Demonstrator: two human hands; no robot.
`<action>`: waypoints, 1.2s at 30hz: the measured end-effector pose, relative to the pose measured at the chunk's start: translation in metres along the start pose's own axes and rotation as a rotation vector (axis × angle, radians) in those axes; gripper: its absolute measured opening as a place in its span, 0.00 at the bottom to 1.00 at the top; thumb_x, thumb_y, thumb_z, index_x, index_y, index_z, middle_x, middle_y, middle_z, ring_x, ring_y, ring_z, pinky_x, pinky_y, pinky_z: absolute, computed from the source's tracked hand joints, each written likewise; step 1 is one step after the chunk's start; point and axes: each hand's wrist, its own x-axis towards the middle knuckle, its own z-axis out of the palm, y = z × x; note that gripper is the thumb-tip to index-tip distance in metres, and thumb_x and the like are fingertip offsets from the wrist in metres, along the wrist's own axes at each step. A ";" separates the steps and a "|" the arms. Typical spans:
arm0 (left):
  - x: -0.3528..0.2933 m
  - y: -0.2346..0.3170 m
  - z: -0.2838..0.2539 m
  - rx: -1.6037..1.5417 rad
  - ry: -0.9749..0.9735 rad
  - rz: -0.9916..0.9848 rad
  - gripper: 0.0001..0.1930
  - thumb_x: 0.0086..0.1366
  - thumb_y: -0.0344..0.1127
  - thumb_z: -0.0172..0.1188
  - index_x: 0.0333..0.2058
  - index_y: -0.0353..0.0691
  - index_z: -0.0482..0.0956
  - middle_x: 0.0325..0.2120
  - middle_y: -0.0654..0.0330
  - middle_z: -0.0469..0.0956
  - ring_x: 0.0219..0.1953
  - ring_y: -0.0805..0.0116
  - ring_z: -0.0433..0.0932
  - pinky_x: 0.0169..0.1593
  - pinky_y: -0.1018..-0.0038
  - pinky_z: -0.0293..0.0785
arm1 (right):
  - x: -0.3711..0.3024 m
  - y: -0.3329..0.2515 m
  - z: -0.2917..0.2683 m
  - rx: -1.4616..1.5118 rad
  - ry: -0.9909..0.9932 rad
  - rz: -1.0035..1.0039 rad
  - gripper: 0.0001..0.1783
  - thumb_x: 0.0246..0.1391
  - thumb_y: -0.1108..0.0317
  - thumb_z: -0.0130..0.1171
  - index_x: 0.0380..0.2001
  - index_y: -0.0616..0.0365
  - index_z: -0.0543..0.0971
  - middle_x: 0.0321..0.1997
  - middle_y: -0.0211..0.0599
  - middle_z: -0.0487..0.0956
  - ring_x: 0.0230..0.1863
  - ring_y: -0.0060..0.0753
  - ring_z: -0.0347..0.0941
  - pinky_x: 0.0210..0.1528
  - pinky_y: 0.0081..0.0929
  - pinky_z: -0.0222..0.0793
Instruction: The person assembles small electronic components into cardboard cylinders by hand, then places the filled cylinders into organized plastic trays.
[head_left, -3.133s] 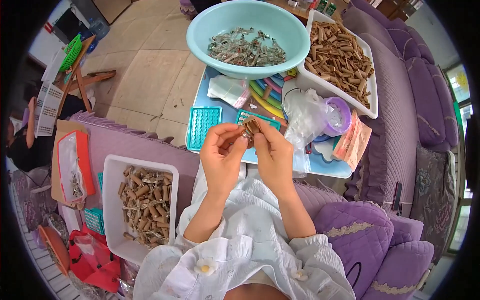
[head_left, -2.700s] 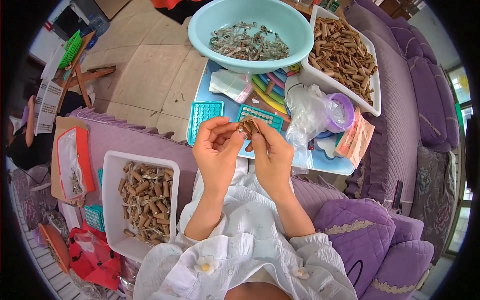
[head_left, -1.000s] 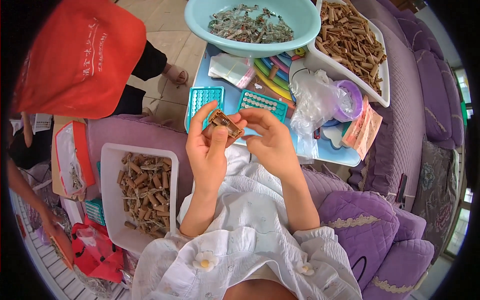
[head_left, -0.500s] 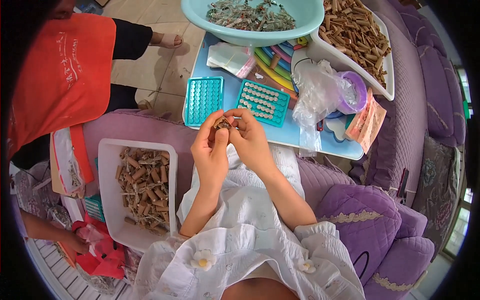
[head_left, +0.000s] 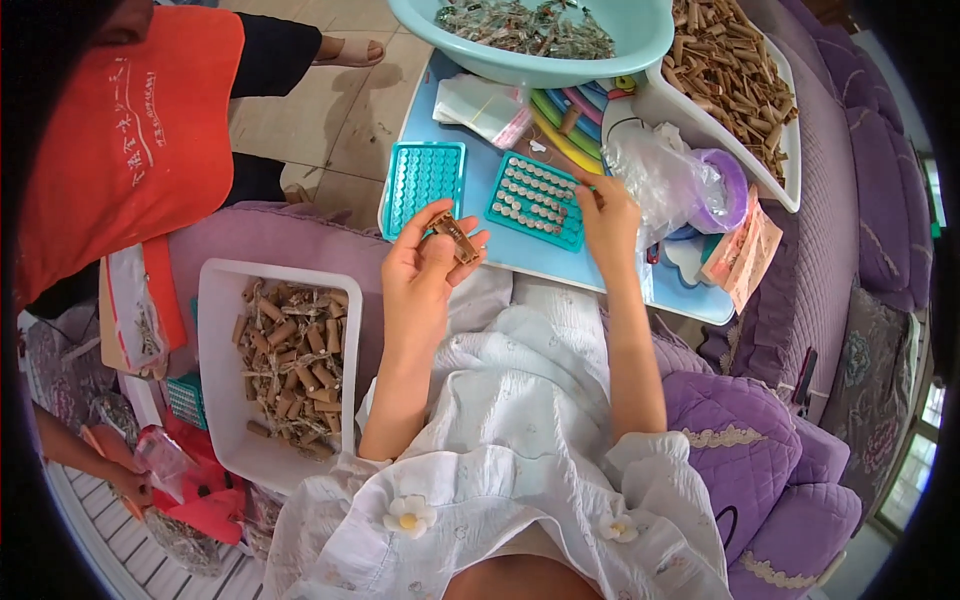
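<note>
My left hand (head_left: 415, 275) is closed around a short brown cardboard tube (head_left: 455, 238), slit open along its side, with something dark inside. Reaching over the table, my right hand (head_left: 613, 215) has its thumb and fingertips drawn together at the right edge of a teal tray (head_left: 532, 236). Rows of small round whitish pieces (head_left: 530, 190) sit in that tray. Whether a piece is between the right fingertips is too small to tell. Beside it lies a second teal tray (head_left: 425, 190) with rows of dimples and no whitish pieces visible.
A white bin (head_left: 210, 370) of wrapped brown tubes stands at my left. Beyond the trays are a light blue basin (head_left: 530, 70), a white tub (head_left: 797, 150) of brown pieces and a purple container (head_left: 735, 185) with clear plastic. A person in an orange apron (head_left: 150, 150) is at left.
My hands have parted. The right hand moved right and forward to the teal tray, while the left keeps the tube, now turned with its slit side showing.
</note>
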 end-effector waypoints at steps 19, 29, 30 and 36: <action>0.003 0.000 -0.003 -0.034 -0.141 -0.144 0.17 0.57 0.29 0.49 0.46 0.34 0.64 0.37 0.55 0.71 0.37 0.65 0.74 0.39 0.75 0.73 | 0.009 -0.020 -0.010 0.052 -0.033 -0.270 0.04 0.39 0.76 0.54 0.24 0.60 0.74 0.26 0.36 0.71 0.23 0.32 0.69 0.25 0.24 0.65; 0.001 -0.008 0.006 0.152 -0.151 -0.114 0.15 0.56 0.25 0.48 0.44 0.32 0.66 0.33 0.60 0.72 0.33 0.77 0.72 0.37 0.81 0.70 | -0.030 -0.075 -0.002 0.153 0.008 -0.768 0.09 0.30 0.77 0.58 0.22 0.59 0.75 0.23 0.32 0.72 0.24 0.30 0.69 0.22 0.23 0.65; 0.001 -0.009 0.008 0.117 -0.141 -0.109 0.14 0.56 0.25 0.48 0.43 0.32 0.67 0.32 0.60 0.73 0.31 0.80 0.71 0.35 0.85 0.68 | -0.031 -0.074 -0.003 0.138 -0.010 -0.757 0.10 0.29 0.77 0.58 0.23 0.59 0.75 0.24 0.33 0.72 0.24 0.30 0.69 0.22 0.23 0.65; 0.003 -0.011 -0.002 0.090 -0.077 -0.181 0.12 0.56 0.25 0.46 0.40 0.31 0.69 0.31 0.57 0.73 0.30 0.74 0.73 0.35 0.81 0.70 | -0.029 -0.066 -0.007 0.202 -0.151 -0.552 0.09 0.34 0.77 0.56 0.25 0.60 0.75 0.28 0.37 0.73 0.25 0.32 0.70 0.26 0.24 0.66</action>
